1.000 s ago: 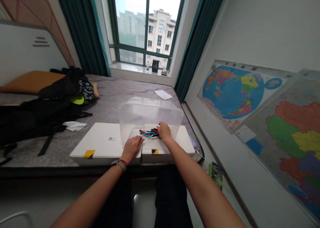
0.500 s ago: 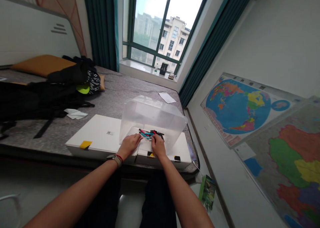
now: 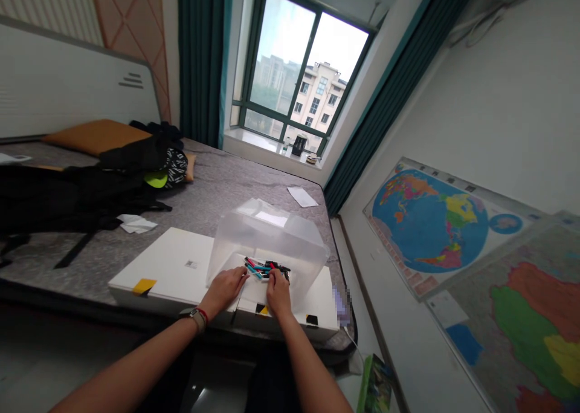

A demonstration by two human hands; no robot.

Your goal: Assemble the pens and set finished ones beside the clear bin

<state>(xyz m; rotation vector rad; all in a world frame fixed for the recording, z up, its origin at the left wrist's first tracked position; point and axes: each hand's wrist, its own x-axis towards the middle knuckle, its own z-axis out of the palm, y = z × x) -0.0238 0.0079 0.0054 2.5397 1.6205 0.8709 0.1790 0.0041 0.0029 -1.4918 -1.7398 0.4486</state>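
A translucent plastic box (image 3: 272, 237) lies on its side, its opening facing me. Inside it is a loose pile of pens (image 3: 260, 266) in black, red and teal. My left hand (image 3: 226, 287), with a watch and a red band at the wrist, is closed at the left of the opening. My right hand (image 3: 278, 291) is closed at the right, close against the pens. Between the fingertips of both hands runs a thin whitish pen-like stick (image 3: 257, 273); its ends are hidden by the fingers.
Under the box are two white cartons (image 3: 165, 259) with yellow and black tabs, set on a grey mattress (image 3: 217, 177). A black bag (image 3: 58, 195), a crumpled tissue (image 3: 136, 223) and a white paper (image 3: 302, 197) lie around. Maps (image 3: 430, 219) hang on the right wall.
The view has tilted up, so the box and hands sit lower in the picture. Both hands stay closed at the box opening, with the thin stick still between them.
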